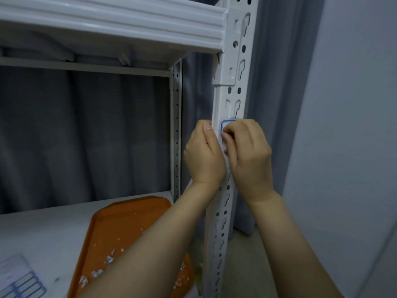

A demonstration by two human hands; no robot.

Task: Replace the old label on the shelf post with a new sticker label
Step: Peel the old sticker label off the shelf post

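Grey curtains (86, 136) hang behind the white rack, with the shelf (43, 229) spreading out at 8 o'clock below you. Its shelf post (238, 67) stands upright just right of centre, running from 12 to 6.

On the shelf at 7 o'clock sits the orange tray (129, 222), likely parked there to catch waste.

Your left hand (204, 155) wraps the post's 9 o'clock edge. The thumb lies up along it and the fingers are out of sight behind, probably steadying the post. Your right hand (251, 155) comes in from 3 o'clock with its fingers curled, the fingertips pinching or pressing the label. I cannot tell which.

A sticker sheet (19, 282) lies flat at the far 8 o'clock corner, within reach.

The label (224, 124) sits on the post's face between your hands, at the centre of view. Only its blue-bordered upper left corner shows. The top edge runs 9 to 3 and the side drops toward 6, but your hand hides its long axis.

Torn paper scraps (109, 259) litter the tray, so I judge the old one is already off.
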